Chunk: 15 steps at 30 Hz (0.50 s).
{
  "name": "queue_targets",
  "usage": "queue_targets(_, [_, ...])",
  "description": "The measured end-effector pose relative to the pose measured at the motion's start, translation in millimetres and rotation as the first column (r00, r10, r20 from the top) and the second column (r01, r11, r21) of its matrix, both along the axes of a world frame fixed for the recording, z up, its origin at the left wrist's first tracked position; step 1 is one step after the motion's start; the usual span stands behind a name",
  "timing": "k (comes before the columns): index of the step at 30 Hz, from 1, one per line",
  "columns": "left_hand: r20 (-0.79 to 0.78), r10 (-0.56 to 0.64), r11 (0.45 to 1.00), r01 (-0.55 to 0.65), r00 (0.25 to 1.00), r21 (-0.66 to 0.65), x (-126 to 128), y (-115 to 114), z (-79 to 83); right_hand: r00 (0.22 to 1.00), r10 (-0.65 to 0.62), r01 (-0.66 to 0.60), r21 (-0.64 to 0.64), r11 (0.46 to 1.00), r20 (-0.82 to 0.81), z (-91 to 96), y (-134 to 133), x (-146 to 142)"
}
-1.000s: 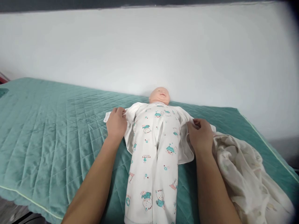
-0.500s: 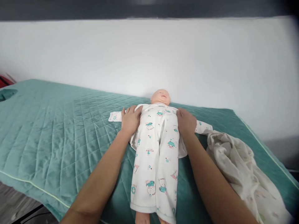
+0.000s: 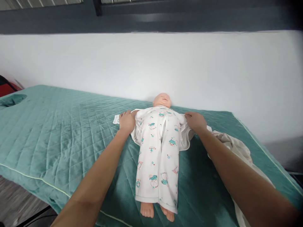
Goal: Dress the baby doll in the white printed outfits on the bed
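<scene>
A baby doll (image 3: 162,100) lies on its back, its head toward the wall and bare feet (image 3: 147,209) toward me. White trousers (image 3: 158,157) printed with cartoon animals lie over its legs and front. Beneath them a white baby shirt (image 3: 187,138) spreads out at both sides. My left hand (image 3: 127,121) is closed round the sleeve on the left, with the cuff (image 3: 116,119) poking out beyond it. On the other side my right hand (image 3: 196,121) pinches the opposite sleeve near the shoulder. Much of both sleeves is hidden by my hands.
The doll rests on a green quilted bed cover (image 3: 71,132). A crumpled off-white cloth (image 3: 233,143) lies to the right, partly behind my right forearm. A white wall (image 3: 213,69) borders the far edge. A round hole (image 3: 13,100) shows at the far left.
Both hands have moved outward from the doll's shoulders along the sleeves, drawing the shirt sides out. The view has tilted up, bringing the doll's feet further into sight.
</scene>
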<state>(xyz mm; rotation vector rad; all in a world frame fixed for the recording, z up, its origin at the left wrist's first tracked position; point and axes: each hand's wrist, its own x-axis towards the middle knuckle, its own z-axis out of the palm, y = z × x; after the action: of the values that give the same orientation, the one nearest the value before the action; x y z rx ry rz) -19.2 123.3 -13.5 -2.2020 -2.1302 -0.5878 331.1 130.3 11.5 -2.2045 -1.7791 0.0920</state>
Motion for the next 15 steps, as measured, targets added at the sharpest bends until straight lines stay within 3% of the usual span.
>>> queue_targets(3, [-0.006, -0.005, 0.999, 0.005, 1.0, 0.04, 0, -3, -7.0, 0.962, 0.224, -0.239, 0.087, 0.967, 0.158, -3.7, -13, -10])
queue_targets(5, [0.013, 0.003, 0.999, -0.004, 1.0, 0.04, 1, -3, -9.3, 0.869, 0.41, -0.45, 0.097, 0.888, 0.277, -8.2, -22, -16])
queue_targets(7, [0.025, 0.008, 0.999, -0.009, 1.0, 0.036, 1, -2, -9.7, 0.787, 0.508, -0.568, 0.09, 0.818, 0.351, -13.2, -29, -19])
queue_targets(8, [0.027, 0.01, 0.999, -0.011, 1.0, 0.033, 1, -1, -9.4, 0.777, 0.512, -0.578, 0.093, 0.811, 0.366, -15.2, -32, -19])
queue_targets(10, [0.024, 0.013, 0.999, -0.014, 1.0, 0.031, 0, -2, -8.6, 0.81, 0.468, -0.525, 0.082, 0.847, 0.353, -16.6, -33, -17])
queue_targets(13, [0.018, 0.008, 0.999, -0.009, 1.0, 0.047, 0, -3, -8.0, 0.857, 0.412, -0.419, -0.047, 0.907, 0.309, -10.8, -28, -7])
queue_targets(15, [0.016, 0.007, 0.998, -0.008, 1.0, 0.058, 0, -4, -8.4, 0.87, 0.41, -0.387, -0.138, 0.912, 0.274, -3.5, -21, 3])
